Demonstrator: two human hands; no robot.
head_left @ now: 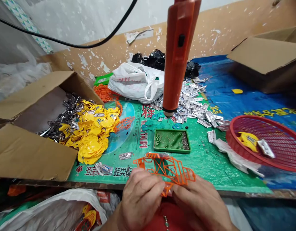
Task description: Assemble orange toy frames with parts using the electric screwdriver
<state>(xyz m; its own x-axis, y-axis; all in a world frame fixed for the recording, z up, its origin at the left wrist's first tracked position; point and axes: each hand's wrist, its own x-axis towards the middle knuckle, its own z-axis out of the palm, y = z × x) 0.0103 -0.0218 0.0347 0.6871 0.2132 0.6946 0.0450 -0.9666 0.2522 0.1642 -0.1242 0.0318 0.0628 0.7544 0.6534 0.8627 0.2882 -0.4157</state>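
Note:
An orange openwork plastic frame (170, 166) is held between my two hands at the table's front edge. My left hand (143, 194) is closed on its left and lower part, fingers curled. On its right end, my right hand (200, 200) grips with the thumb toward the middle. Just beyond the frame lies a green tray (172, 141) of tiny metal pieces, bunched at its right side. Above that tray hangs a red-orange electric screwdriver (180, 57), its tip pointing down. A small silver-printed piece (125, 156) rests left of the frame.
A cardboard box (34, 150) spills yellow parts (95, 128) and dark pieces at left. Behind are a white plastic bag (135, 81) and a silver-printed pile (191, 99). A red basket (236, 160) stands right, near another box (268, 61). A black cable (95, 45) crosses above.

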